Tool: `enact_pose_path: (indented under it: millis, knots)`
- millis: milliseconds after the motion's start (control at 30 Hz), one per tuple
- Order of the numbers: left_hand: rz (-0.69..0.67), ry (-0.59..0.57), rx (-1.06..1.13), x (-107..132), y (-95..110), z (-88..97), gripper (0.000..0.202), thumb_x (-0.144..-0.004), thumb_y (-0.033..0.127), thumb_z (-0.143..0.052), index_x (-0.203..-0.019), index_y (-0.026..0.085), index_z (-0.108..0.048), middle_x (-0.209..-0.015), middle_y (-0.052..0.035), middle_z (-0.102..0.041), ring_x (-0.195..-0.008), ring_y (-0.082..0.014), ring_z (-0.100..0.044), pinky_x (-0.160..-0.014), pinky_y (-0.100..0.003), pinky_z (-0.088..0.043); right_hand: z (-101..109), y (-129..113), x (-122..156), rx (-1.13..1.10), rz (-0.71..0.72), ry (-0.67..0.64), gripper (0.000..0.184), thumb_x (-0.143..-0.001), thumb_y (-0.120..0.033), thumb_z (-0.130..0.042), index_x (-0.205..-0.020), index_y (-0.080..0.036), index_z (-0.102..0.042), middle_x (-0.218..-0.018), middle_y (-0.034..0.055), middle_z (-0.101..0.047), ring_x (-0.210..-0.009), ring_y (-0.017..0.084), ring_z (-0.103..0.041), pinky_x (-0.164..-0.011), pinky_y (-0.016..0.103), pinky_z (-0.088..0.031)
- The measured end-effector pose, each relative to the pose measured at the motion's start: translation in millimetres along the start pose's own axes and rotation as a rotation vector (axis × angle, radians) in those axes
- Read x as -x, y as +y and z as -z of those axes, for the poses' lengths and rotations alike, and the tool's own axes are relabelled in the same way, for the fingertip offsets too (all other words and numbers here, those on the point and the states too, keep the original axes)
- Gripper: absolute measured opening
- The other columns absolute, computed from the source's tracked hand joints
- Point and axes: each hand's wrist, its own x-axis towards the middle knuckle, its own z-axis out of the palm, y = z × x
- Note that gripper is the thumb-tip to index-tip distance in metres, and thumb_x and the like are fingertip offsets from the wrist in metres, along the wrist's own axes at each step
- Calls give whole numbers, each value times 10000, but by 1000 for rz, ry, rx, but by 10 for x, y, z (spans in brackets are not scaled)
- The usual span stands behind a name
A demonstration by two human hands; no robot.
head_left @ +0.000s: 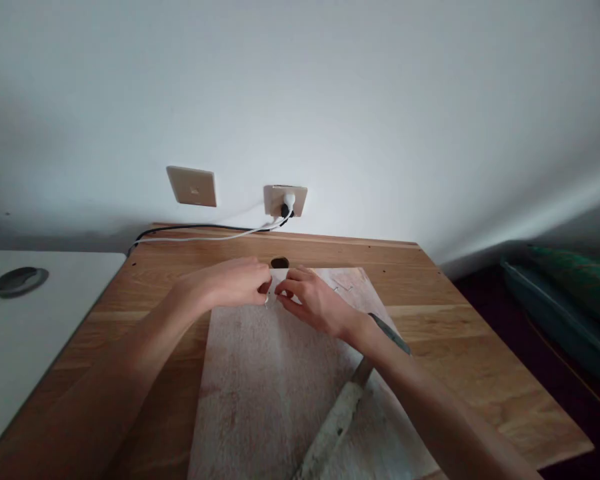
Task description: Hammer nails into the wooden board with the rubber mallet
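Note:
Both my hands meet over the far end of a pale wooden board [260,393] lying on a wooden table [460,353]. My left hand [233,282] and my right hand [313,300] are closed in pinches on one small whitish piece [276,288] held between their fingertips; I cannot tell what it is. A large knife [343,407] with a worn blade and dark handle lies diagonally on the board, partly under my right forearm.
On the wall behind are a blank plate [192,186] and a socket [285,201] with a plug and cables running left along the table's back edge. A white surface with a dark round object [20,281] adjoins at left. Green-blue items [570,300] lie at right.

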Motion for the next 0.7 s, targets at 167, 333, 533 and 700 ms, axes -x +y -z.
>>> enact_pose_path:
  millis: [167, 333, 533, 700]
  knots:
    - [-3, 1, 48, -54, 64, -121, 142, -823, 163, -643, -694, 201, -689, -660, -12, -663, -595, -170, -613, -550, -288, -349, 107, -4, 318, -82, 21, -105, 118, -992, -124, -681, -986, -145, -797, -896, 68, -721, -849, 196, -654, -788, 305, -500]
    - [14, -13, 22, -105, 155, -205, 109, -812, 177, -634, -730, 208, -699, -717, -38, -692, -620, -194, -618, -529, -296, -338, 123, -48, 476, -131, 53, -188, 110, -995, -172, -710, -991, -172, -820, -892, 44, -745, -839, 179, -673, -815, 298, -497]
    - [21, -13, -2, -125, 176, -218, 158, -884, 247, -612, -766, 190, -699, -772, -69, -717, -667, -217, -653, -574, -307, -392, 148, -3, 502, -137, 13, -153, 126, -998, -174, -703, -1004, -182, -829, -893, 49, -739, -841, 178, -688, -789, 284, -511]
    - [-33, 157, -43, -151, 142, -199, 102, -919, 155, -592, -948, 167, -688, -999, -104, -744, -908, -251, -709, -749, -318, -486, 155, 116, 478, -49, -145, 18, 192, -1022, -156, -634, -989, -171, -822, -888, 71, -723, -805, 184, -678, -753, 295, -525]
